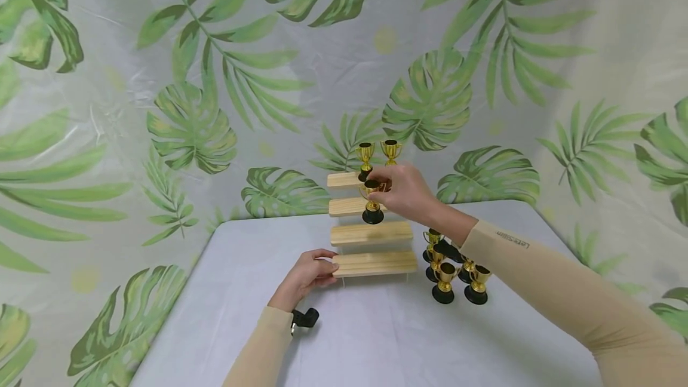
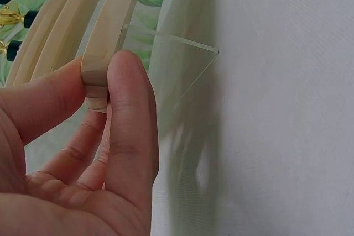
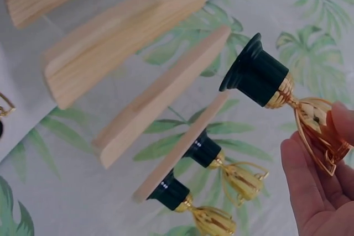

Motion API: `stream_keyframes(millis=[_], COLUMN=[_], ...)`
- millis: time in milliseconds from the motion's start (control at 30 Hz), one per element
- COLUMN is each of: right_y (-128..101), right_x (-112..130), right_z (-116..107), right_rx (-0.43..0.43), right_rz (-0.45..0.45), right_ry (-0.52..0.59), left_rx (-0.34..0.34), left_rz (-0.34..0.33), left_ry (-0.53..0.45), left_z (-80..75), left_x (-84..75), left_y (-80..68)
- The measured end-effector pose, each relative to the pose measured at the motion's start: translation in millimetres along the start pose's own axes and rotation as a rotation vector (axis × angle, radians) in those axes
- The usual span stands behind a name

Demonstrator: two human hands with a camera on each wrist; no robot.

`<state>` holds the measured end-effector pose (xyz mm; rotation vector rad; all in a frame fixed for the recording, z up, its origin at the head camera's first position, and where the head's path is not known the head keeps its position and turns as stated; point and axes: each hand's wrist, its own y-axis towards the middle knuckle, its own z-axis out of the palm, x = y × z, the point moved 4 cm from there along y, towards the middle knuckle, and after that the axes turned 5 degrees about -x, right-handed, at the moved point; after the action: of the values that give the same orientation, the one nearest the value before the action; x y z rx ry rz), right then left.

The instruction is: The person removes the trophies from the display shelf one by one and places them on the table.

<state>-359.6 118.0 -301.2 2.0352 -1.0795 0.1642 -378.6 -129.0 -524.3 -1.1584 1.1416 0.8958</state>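
Note:
A stepped wooden display stand (image 1: pixel 371 235) with clear side panels stands on the white table (image 1: pixel 376 339). My left hand (image 1: pixel 312 270) grips the left end of its lowest step (image 2: pixel 102 53) between thumb and fingers. My right hand (image 1: pixel 405 191) holds a small gold trophy cup (image 1: pixel 372 200) with a black base (image 3: pixel 260 73) by its bowl, just over the third step. Two more gold trophies (image 1: pixel 365 157) (image 1: pixel 390 151) stand on the top step, and both show in the right wrist view (image 3: pixel 229 172) (image 3: pixel 191 205).
Several gold trophies (image 1: pixel 454 276) with black bases stand clustered on the table right of the stand, under my right forearm. A leaf-print curtain (image 1: pixel 215 76) hangs behind and around the table. A black strap clip (image 1: pixel 305 318) sits on my left wrist.

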Motion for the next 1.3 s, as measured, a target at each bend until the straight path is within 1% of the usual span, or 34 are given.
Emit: stream_keyframes(millis=[267,433,533,733,933,1067,1300], right_y=[-23,-39,-49,-69,-88,-98,-115], right_x=[-8,-14,-18,-24,-28,-29,-31], right_z=[-6,-4,-2,3,8,12,24], right_rx=[0.012,0.020,0.026,0.039,0.072,0.101,0.127], right_rz=[0.004,0.015,0.017,0.029,0.053,0.080,0.088], right_ry=[0.015,0.033,0.036,0.009,0.008,0.008,0.024], left_rx=[0.007,0.009,0.010,0.018,0.011,0.008,0.011], left_rz=[-0.003,-0.003,-0.003,-0.001,-0.002,-0.004,-0.023], left_ry=[0.005,0.003,0.003,-0.002,-0.008,-0.009,-0.009], left_z=[0.5,0.4,0.1,-0.3,-0.8,-0.9,-1.9], left_x=[-1.2,-0.6,-0.7,-0.3,1.7,1.3,1.6], left_y=[-0.1,-0.4,-0.2,1.3,3.2,3.4,3.2])
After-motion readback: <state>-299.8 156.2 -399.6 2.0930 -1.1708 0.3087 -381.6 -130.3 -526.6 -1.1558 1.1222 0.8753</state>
